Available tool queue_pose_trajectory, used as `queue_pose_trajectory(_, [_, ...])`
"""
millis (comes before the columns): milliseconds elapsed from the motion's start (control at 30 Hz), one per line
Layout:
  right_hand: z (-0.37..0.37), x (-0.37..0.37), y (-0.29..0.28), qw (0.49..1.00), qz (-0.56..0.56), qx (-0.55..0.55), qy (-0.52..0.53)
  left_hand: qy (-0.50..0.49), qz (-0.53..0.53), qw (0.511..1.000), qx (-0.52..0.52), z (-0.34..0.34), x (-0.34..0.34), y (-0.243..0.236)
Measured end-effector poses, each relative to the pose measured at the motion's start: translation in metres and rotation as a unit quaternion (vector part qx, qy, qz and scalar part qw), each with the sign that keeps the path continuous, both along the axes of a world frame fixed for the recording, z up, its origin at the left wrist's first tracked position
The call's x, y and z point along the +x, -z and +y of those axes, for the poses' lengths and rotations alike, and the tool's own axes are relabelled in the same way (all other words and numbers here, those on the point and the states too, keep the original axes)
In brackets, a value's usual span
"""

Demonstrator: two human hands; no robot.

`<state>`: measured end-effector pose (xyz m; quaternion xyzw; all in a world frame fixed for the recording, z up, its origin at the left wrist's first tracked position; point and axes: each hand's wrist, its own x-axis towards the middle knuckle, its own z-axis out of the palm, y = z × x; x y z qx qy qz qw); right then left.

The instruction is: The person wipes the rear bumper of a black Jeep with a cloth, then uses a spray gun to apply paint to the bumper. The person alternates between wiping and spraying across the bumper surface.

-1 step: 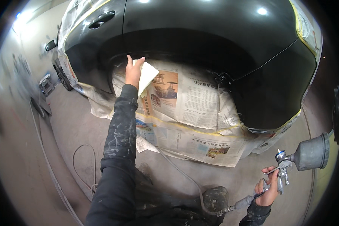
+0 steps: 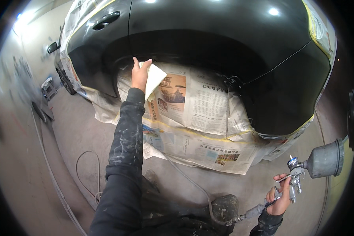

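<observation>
My left hand [image 2: 139, 74] reaches forward to the lower edge of the wheel arch on a black car body [image 2: 208, 23]. Between its thumb and fingers is a folded pale-yellow cloth [image 2: 155, 80], hanging in front of newspaper masking [image 2: 202, 100] that covers the wheel opening. Down at the right, my right hand [image 2: 278, 195] grips a spray gun [image 2: 296, 176] by its handle, away from the car. A grey paint cup [image 2: 324, 159] on the gun points to the right. From the gun's lower end an air hose [image 2: 198, 187] runs off past my knee.
Yellow tape [image 2: 214, 137] edges the newspaper, and plastic film [image 2: 320, 29] wraps the car's rear. More hose [image 2: 88, 153] loops on the grey floor at left. Beside the paint-smudged wall [image 2: 25, 76] stands a small grey object [image 2: 49, 88]. The car's door handle [image 2: 106, 20] is upper left.
</observation>
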<state>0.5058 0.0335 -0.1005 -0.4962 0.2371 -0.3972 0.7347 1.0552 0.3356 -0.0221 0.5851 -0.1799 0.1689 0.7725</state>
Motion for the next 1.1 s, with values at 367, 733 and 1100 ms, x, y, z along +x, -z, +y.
queue_pose_trajectory(367, [-0.002, -0.001, 0.001, 1.000, -0.003, 0.004, 0.002, 0.033, -0.021, 0.999, -0.031, -0.042, -0.042, -0.005])
queue_pose_trajectory(733, [-0.002, -0.002, 0.001, 1.000, 0.002, -0.002, 0.004, 0.075, -0.083, 0.993, 0.047, -0.123, -0.116, -0.004])
queue_pose_trajectory(1100, [-0.005, -0.006, 0.006, 1.000, -0.012, 0.001, 0.009, 0.291, -0.150, 0.887, 0.326, -0.156, -0.219, 0.010])
